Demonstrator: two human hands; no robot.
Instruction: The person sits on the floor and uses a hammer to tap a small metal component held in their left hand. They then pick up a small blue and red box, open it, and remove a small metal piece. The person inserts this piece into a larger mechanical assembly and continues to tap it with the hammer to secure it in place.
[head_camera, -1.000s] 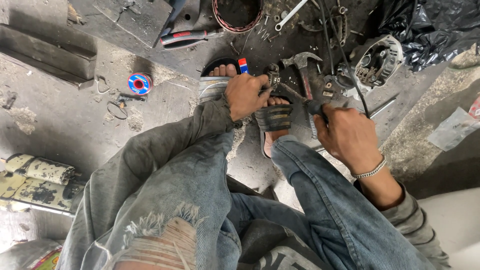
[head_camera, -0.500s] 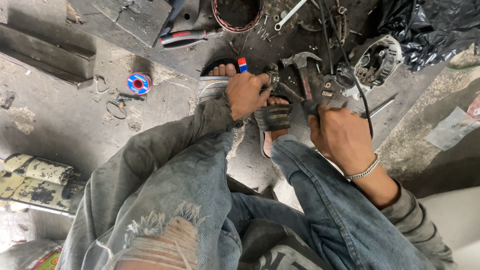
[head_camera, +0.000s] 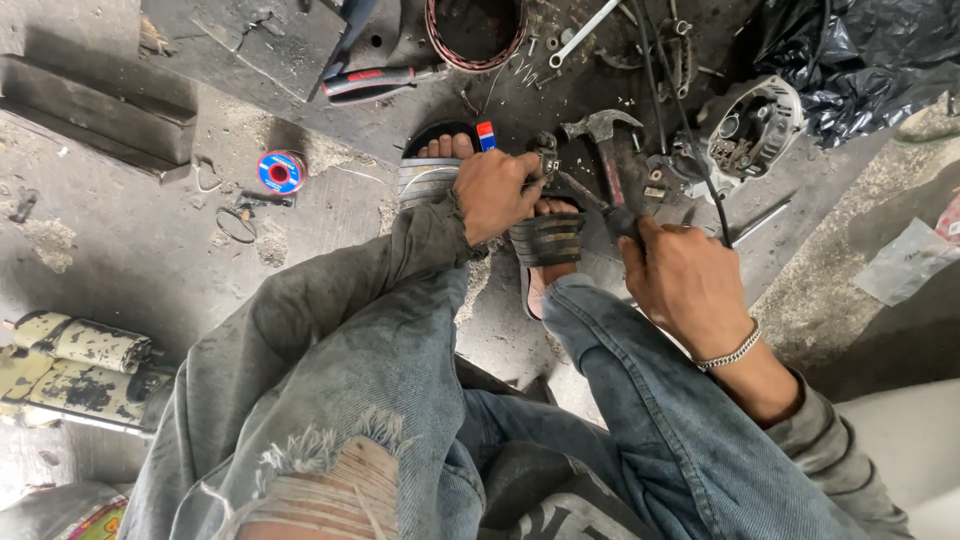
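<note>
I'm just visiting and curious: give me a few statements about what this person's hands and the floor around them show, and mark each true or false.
1. The left hand pinches a small metal part above the sandalled feet. True.
2. The right hand is empty. False: it grips a slim dark tool that reaches toward the part.
3. A claw hammer lies on the floor beyond the feet. True.
4. The blue and red spool sits on the person's knee. False: it lies on the concrete floor, apart from the legs.

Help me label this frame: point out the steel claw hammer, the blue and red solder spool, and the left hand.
steel claw hammer (head_camera: 598, 127), head view, on its head.
blue and red solder spool (head_camera: 280, 172), head view, on its face.
left hand (head_camera: 495, 192), head view, on its back.
</note>
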